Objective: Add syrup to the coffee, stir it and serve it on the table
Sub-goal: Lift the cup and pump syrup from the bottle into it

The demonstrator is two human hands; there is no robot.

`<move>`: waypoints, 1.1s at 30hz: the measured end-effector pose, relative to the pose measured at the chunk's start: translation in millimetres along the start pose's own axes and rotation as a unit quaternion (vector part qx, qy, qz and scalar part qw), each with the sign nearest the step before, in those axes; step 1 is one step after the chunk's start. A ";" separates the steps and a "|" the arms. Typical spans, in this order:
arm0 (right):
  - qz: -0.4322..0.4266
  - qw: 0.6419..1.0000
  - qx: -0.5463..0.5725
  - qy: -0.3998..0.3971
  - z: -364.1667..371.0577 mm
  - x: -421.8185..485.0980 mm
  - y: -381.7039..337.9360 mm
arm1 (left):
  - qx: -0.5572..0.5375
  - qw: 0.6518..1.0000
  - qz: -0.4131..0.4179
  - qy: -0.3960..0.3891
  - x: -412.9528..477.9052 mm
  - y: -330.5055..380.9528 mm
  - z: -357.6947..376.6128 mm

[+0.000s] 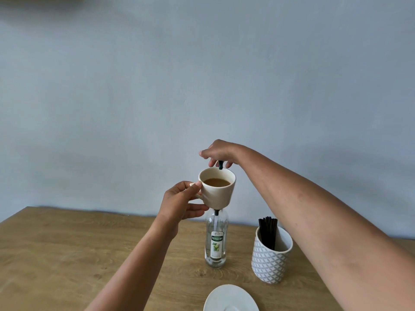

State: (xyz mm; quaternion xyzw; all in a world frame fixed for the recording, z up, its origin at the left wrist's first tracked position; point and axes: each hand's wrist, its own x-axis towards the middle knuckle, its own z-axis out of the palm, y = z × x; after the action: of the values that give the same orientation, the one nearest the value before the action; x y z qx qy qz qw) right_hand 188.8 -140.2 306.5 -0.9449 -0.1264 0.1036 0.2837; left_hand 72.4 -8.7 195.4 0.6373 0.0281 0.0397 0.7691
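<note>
My left hand (180, 202) grips the handle of a cream coffee cup (219, 194) and holds it in the air, tilted slightly, with brown coffee inside. The cup hangs in front of the neck of a clear syrup bottle (215, 241) that stands on the wooden table (67, 254). My right hand (219, 152) rests on top of the bottle's dark pump head (220, 164), whose spout points down over the cup's far rim. The cup hides the bottle's neck.
A patterned grey-and-white holder (270, 259) with several black stirrers (268, 230) stands right of the bottle. A white saucer (231, 298) lies at the table's near edge. A pale wall runs behind the table.
</note>
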 end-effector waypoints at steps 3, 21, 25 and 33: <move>0.023 1.000 0.015 0.004 2.4 1.3 2.1 | 0.000 1.000 0.000 0.000 2.0 -1.8 -0.3; 0.015 1.000 0.001 -0.001 1.3 7.0 3.6 | 0.000 1.000 -0.009 0.001 3.0 -9.6 -1.2; 0.023 1.000 -0.020 -0.005 -0.1 6.0 2.3 | -0.002 1.000 -0.013 0.000 2.1 -11.2 -0.9; 0.040 0.999 0.019 0.017 8.6 8.3 6.1 | -0.008 1.000 -0.017 0.001 3.7 -13.3 1.8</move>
State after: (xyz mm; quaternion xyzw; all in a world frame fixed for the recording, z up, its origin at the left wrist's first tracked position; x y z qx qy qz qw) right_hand 195.4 -138.3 295.1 -0.9451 -0.0820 0.1009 0.2999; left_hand 76.6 -12.5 182.8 0.6303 0.0394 0.0271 0.7749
